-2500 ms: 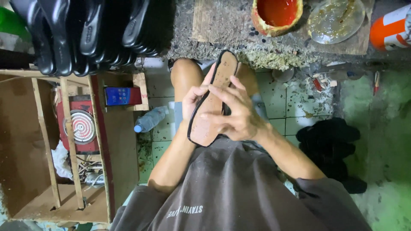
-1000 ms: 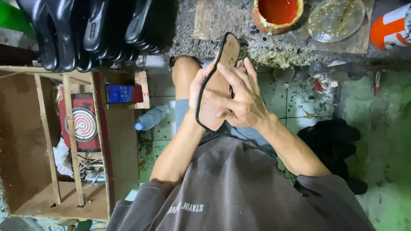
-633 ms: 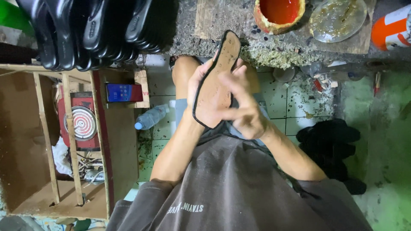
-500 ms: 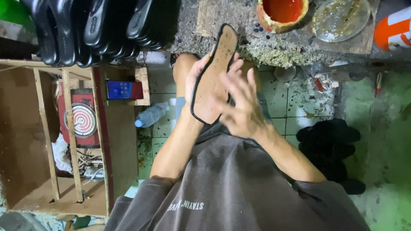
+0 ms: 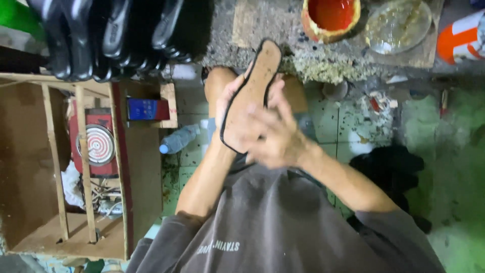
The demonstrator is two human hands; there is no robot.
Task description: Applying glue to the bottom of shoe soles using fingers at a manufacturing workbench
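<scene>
You hold one tan sole (image 5: 250, 96) with black edging: your left hand (image 5: 226, 101) cups its side, your right hand (image 5: 275, 136) lies spread across its face.

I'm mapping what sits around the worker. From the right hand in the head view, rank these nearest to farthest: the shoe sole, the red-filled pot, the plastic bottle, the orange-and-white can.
1. Shoe sole: under the right hand, touching it.
2. Plastic bottle: on the floor, left in the picture.
3. Red-filled pot: top edge, on the bench.
4. Orange-and-white can: top right corner.
</scene>
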